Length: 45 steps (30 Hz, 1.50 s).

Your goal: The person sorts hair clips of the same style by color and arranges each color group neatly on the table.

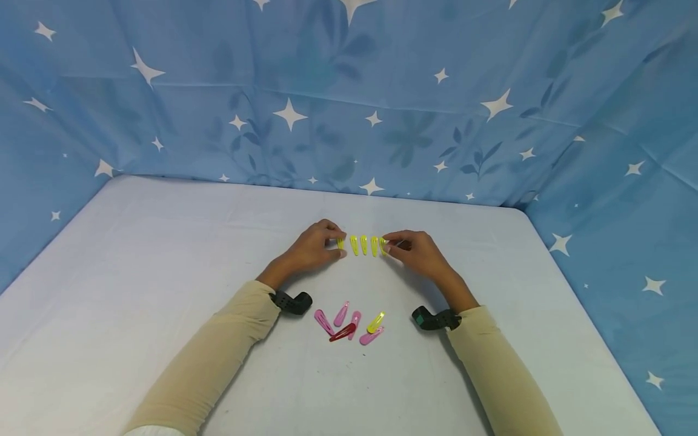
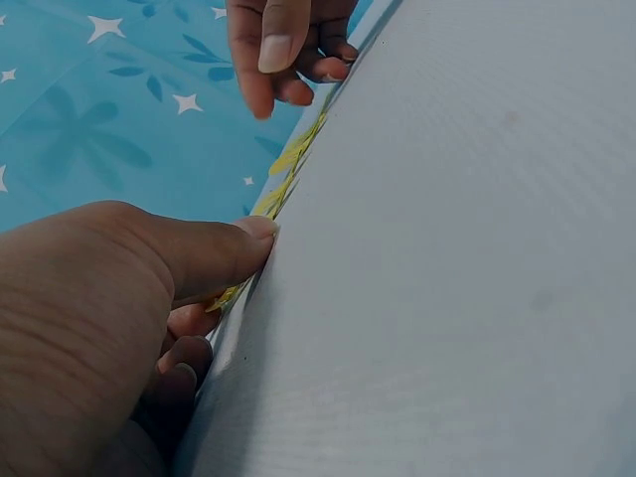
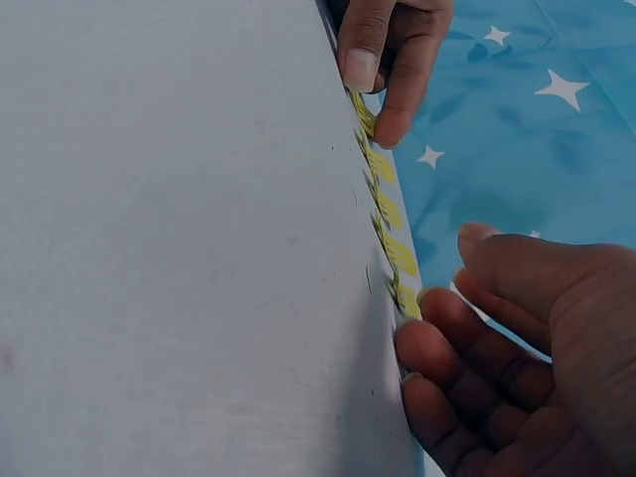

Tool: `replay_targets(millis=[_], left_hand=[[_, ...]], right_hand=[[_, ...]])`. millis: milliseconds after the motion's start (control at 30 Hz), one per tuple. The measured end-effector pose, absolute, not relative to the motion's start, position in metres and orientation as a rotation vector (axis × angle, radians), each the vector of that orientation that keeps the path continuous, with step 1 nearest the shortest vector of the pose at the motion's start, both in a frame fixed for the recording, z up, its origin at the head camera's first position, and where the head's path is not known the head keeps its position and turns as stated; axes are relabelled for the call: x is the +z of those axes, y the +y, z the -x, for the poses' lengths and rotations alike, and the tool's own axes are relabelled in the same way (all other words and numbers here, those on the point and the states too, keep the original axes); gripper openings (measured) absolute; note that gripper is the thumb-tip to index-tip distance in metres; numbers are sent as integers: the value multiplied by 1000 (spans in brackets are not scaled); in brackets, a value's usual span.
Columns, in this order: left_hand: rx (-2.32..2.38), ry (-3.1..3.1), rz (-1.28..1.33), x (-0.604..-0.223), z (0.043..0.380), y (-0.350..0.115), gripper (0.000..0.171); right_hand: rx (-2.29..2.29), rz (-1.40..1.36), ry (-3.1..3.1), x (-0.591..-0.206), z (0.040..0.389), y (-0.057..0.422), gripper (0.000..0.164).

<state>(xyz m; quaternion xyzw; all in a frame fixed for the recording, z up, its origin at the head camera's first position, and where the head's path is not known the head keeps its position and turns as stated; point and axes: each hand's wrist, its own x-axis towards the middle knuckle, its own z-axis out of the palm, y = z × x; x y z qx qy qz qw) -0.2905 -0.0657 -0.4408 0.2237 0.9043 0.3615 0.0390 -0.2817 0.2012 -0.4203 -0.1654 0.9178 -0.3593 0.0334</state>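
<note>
Several yellow snap hair clips point(image 1: 363, 244) lie side by side in a row on the white table. My left hand point(image 1: 316, 247) is at the row's left end, pinching the leftmost yellow hair clip point(image 1: 340, 243) lengthwise between thumb and fingertips; in the left wrist view the thumb point(image 2: 214, 256) partly hides it. At the other end, my right hand point(image 1: 417, 251) hovers by the rightmost yellow hair clip point(image 3: 408, 301). Its fingers are loosely bent, with thumb and fingertips apart and the fingertips close to the clip's edge.
Nearer the body lies a loose group: several pink hair clips point(image 1: 340, 314), a red hair clip point(image 1: 343, 332) and a yellow hair clip point(image 1: 375, 323), some overlapping. Behind the white table point(image 1: 218, 242) hangs a blue star-patterned curtain point(image 1: 327, 145), which continues along both sides.
</note>
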Motion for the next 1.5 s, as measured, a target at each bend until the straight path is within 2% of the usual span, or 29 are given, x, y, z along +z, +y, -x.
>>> replay_targets(millis=[233, 867, 1500], left_hand=[[1102, 2768, -681, -443, 291, -67, 46], [1064, 2810, -716, -444, 292, -65, 44], [1056, 2818, -732, -445, 293, -66, 44]], right_hand=[[-1201, 473, 2714, -420, 278, 205, 30], [-1190, 708, 2549, -415, 245, 187, 20], [-1084, 796, 2349, -404, 226, 189, 25]])
